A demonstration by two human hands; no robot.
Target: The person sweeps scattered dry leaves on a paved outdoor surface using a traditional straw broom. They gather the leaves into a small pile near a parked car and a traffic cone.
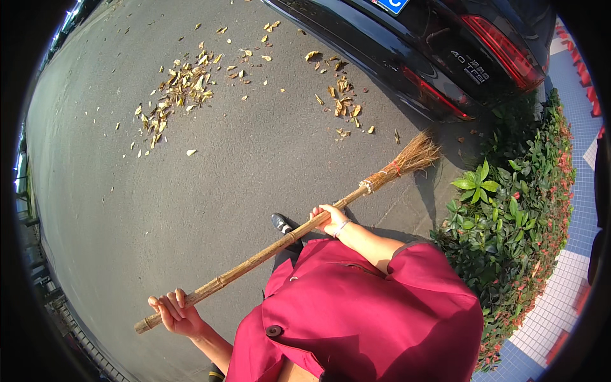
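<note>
A broom with a bamboo handle [258, 258] slants across my body from lower left to upper right. My left hand [179, 313] grips the handle near its butt end. Further up, close to my waist, my right hand [330, 219] is wrapped around the same handle, a bracelet on its wrist. The bristle head [415, 155], bound with red and pale ties, points toward the hedge and the car's rear corner; whether its tips touch the ground I cannot tell. Ahead on the asphalt lie a long pile of dry leaves [186, 86] and a smaller leaf cluster [344, 102].
A dark car [420, 57] stands at upper right, its rear bumper beside the smaller leaves. On my right grows a flowering hedge [515, 229], with a tiled surface [558, 277] beyond it. Grey asphalt [119, 215] spreads to the left, and my black shoe [280, 222] shows below the handle.
</note>
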